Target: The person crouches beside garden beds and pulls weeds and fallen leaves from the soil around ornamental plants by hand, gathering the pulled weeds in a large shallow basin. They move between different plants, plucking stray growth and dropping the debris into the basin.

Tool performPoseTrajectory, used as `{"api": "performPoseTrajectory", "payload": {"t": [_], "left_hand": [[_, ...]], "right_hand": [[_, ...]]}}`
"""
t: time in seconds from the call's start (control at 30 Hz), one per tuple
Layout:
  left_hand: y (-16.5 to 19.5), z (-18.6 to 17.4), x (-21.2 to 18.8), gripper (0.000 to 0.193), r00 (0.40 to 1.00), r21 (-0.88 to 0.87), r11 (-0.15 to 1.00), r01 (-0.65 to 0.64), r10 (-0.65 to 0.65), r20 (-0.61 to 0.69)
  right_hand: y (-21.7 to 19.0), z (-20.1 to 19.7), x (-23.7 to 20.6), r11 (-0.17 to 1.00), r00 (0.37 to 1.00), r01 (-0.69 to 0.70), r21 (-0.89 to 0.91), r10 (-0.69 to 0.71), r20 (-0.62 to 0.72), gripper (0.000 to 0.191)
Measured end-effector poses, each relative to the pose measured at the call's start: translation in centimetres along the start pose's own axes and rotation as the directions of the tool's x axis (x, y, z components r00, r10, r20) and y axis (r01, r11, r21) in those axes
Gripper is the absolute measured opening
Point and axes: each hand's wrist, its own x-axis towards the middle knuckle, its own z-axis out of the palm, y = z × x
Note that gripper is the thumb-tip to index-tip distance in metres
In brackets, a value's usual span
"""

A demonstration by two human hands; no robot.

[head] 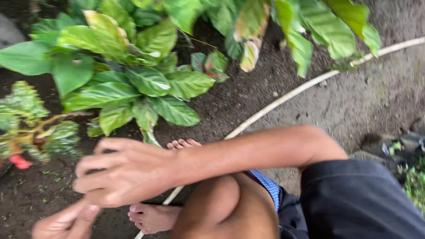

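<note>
- Right hand [128, 172], lower left of the frame: fingers loosely spread and blurred, apparently holding nothing.
- Left hand [66, 221], bottom-left corner: fingers drawn together beneath it; any grip I cannot tell.
- Leafy plant [128, 84], upper left, rooted in soil [248, 93] just beyond the hands.
- Thin pale stick [310, 84] lies slanted across the ground, passing a bare foot [152, 217].

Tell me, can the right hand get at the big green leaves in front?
Probably yes: the right hand hangs just short of the leaves, with only bare soil between and nothing blocking.
</note>
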Motion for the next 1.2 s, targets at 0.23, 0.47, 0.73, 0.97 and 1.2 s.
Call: {"api": "performPoseTrajectory", "payload": {"t": [0.23, 0.47, 0.73, 0.97, 1.2], "left_hand": [[3.4, 0.2, 3.3, 0.012, 0.947, 0.35, 0.885, -0.307, 0.32, 0.021], [6.7, 3.6, 5.1, 0.016, 0.936, 0.398, 0.859, -0.321, 0.352, -0.005], [9.2, 3.5, 4.7, 0.021, 0.965, 0.358, 0.904, -0.235, 0.262, -0.028], [9.9, 3.0, 6.8, 0.02, 0.976, -0.161, 0.973, -0.165, 0.185, 0.118], [13.3, 5.7, 10.8, 0.024, 0.995, 0.037, 0.994, -0.103, 0.102, 0.012]], "right_hand": [[-0.8, -7.1, 0.6, 0.871, 0.952, 0.08, -0.485, -0.211, -0.222, 0.011], [-3.1, -6.5, 0.0, 0.883, 0.905, -0.065, -0.464, -0.143, -0.4, 0.016], [-1.2, -7.1, -0.3, 0.898, 0.911, -0.046, -0.438, -0.142, -0.388, 0.014], [-0.8, -10.1, -2.6, 0.937, 0.917, -0.065, -0.342, -0.079, -0.391, 0.007], [-3.1, -9.3, -2.0, 0.897, 0.904, -0.329, -0.296, 0.208, -0.373, 0.013]]}}
